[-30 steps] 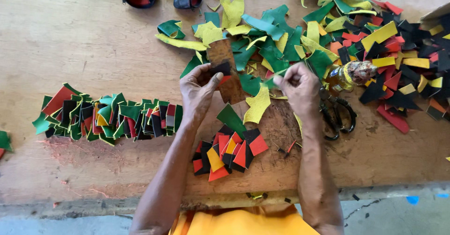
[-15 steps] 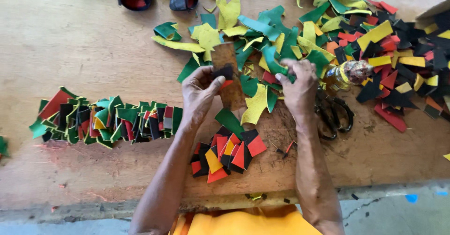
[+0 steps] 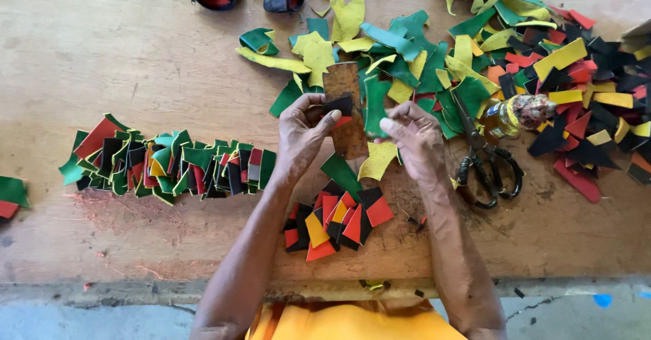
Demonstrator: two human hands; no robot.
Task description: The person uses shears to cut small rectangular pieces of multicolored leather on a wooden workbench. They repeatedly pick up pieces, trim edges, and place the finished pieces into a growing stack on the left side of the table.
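Presently a small black scrap [image 3: 337, 104] is pinched in the left hand [image 3: 305, 133] against a brown strip [image 3: 346, 109], apparently for alignment, while the right hand [image 3: 415, 136] is curled beside it, fingertips closed on nothing discernible, above red-black pieces [image 3: 339, 221] on the counter [image 3: 135, 55].

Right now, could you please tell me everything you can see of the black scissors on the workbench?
The black scissors lie flat on the wooden workbench, right of the right hand and untouched by it. Two dark loop handles point toward the person; the blades run up-left, shut or nearly so, tips hidden among green scraps. A small bottle lies close beside them.
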